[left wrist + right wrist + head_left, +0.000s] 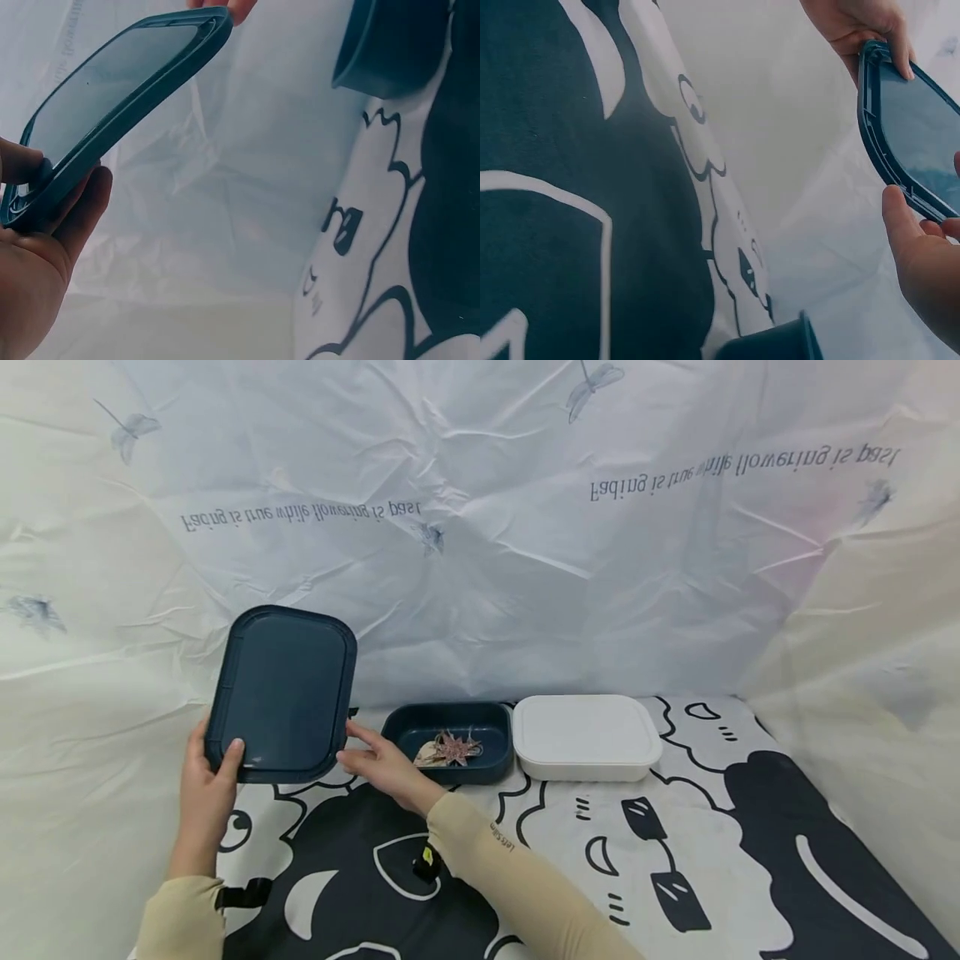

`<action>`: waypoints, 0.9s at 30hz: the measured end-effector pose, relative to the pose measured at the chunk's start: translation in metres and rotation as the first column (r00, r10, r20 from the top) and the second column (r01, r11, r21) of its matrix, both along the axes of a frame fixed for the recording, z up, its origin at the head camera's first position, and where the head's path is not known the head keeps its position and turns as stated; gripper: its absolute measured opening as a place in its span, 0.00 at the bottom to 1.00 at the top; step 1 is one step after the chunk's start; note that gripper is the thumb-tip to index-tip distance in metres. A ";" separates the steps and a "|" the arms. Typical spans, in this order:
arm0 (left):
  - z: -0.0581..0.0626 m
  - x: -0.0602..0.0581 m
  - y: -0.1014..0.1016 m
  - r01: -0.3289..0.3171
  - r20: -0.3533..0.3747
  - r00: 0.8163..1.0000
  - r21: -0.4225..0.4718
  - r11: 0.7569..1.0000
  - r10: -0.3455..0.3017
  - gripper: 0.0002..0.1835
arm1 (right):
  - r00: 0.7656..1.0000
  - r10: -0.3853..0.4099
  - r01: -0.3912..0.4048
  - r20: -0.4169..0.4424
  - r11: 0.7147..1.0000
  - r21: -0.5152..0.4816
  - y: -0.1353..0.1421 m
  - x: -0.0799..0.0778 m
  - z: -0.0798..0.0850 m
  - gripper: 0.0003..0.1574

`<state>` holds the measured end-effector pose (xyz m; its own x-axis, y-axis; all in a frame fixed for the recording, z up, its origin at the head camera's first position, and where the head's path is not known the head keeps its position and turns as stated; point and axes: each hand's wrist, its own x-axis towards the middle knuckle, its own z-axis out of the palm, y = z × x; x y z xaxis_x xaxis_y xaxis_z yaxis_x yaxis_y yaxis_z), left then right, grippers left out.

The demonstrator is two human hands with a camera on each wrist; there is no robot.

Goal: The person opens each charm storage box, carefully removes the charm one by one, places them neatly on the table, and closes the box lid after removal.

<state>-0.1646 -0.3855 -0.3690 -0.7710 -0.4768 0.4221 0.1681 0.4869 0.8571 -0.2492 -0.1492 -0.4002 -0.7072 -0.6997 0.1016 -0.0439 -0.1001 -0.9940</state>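
In the head view a dark blue lid (285,693) is raised and tilted upright at the left. My left hand (210,777) grips its lower left corner, thumb on the face and fingers behind. At the lid's lower right edge, my right hand (390,768) pinches the rim; the right wrist view shows the right thumb (901,225) against it. Right of the lid stands an uncovered dark blue box (498,768). Inside it lie a pinkish, spiky star-shaped piece (454,748) and a pale piece (427,755), whose kinds I cannot tell.
A white lidded box (588,739) stands beside the blue box on its right. Both rest on a black-and-white cartoon-patterned cloth (337,860). Behind them hangs a wrinkled pale sheet (480,627) with printed lettering.
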 end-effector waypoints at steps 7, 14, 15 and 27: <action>-0.012 -0.003 -0.006 0.003 0.090 0.996 0.027 1.000 -0.005 0.34 | 0.999 0.011 -0.013 0.044 0.998 0.058 -0.003 0.003 -0.011 0.37; -0.027 -0.005 -0.009 -0.032 0.192 0.981 0.055 0.998 0.021 0.33 | 0.982 0.035 -0.032 0.185 0.999 -0.017 -0.005 0.007 -0.023 0.37; -0.029 -0.005 -0.010 -0.039 0.199 0.980 0.056 0.998 0.028 0.33 | 0.979 0.037 -0.033 0.200 0.999 -0.027 -0.006 0.008 -0.025 0.37; -0.053 -0.008 -0.020 -0.038 0.292 0.956 0.026 0.999 0.029 0.33 | 0.969 -0.016 0.010 0.248 1.000 0.026 -0.015 0.013 -0.039 0.37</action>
